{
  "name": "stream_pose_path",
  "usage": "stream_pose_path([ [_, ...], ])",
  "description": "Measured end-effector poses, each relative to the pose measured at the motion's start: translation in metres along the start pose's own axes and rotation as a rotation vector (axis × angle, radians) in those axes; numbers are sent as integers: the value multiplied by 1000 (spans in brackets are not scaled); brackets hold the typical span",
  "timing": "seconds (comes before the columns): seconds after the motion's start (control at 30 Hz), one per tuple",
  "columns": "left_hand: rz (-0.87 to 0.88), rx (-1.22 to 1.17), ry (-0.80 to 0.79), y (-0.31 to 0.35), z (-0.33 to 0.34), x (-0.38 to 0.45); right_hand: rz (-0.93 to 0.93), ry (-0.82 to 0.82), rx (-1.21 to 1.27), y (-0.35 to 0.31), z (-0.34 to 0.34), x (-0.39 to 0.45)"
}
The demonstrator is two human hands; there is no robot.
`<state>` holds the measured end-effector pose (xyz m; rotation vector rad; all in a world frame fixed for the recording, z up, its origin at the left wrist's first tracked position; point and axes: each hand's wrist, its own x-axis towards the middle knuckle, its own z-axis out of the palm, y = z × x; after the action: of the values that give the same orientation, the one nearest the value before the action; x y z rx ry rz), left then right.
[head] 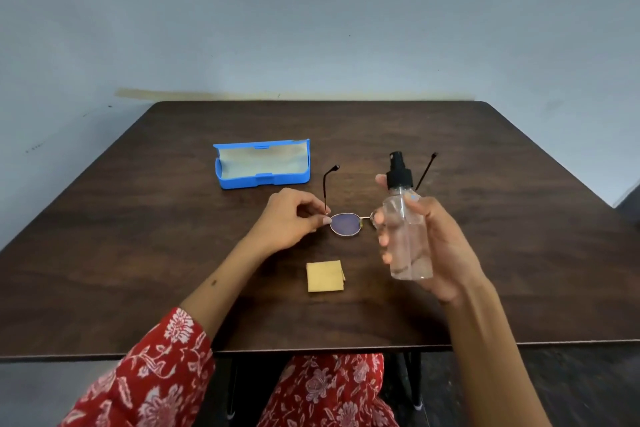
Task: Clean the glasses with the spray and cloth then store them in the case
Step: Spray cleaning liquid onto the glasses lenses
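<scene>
Thin gold-rimmed glasses are held above the middle of the dark wooden table, their temples unfolded and pointing away from me. My left hand pinches the frame at its left hinge. My right hand grips a clear spray bottle with a black pump top, upright, just in front of the right lens, which it hides. A folded yellow cloth lies on the table near me, below the glasses. The blue case lies open behind my left hand.
The table's near edge runs just above my lap, and a pale wall stands behind its far edge. My red floral sleeve covers the left forearm at the bottom left.
</scene>
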<state>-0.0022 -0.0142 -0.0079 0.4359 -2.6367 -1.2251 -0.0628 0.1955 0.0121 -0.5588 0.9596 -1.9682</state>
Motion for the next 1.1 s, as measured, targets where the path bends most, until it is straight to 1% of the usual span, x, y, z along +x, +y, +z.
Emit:
stream_pose_path([
  [0.17, 57, -23, -23, -5, 1, 5, -31, 50, -11, 0, -6, 2],
  [0.23, 68, -53, -33, -5, 1, 8, -69, 64, -65, -1, -6, 5],
  [0.4, 109, -104, 5, -7, 5, 11, -204, 197, -534, -6, -4, 7],
  [0.47, 103, -173, 47, -9, 7, 9, -216, 229, -726, -7, -1, 7],
  [0.53, 102, -231, 92, -10, 9, 6, -236, 270, -973, -5, 3, 7],
  [0.6, 136, -249, 153, -10, 10, 3, -279, 304, -1233, -1, 7, 8],
  [0.67, 175, -285, 210, -9, 10, 0, -328, 320, -1428, 5, 12, 10],
  [0.77, 246, -316, 289, -7, 8, -1, -366, 327, -1534, 14, 19, 16],
  [0.87, 258, -382, 381, -7, 8, 1, -331, 308, -1651, 19, 22, 23],
  [0.93, 255, -435, 431, -8, 7, 1, -313, 305, -1648, 20, 23, 27],
  [1.03, 288, -464, 465, -10, 6, 2, -364, 306, -1608, 20, 26, 30],
  [1.1, 305, -482, 482, -11, 6, 2, -375, 294, -1626, 20, 28, 33],
])
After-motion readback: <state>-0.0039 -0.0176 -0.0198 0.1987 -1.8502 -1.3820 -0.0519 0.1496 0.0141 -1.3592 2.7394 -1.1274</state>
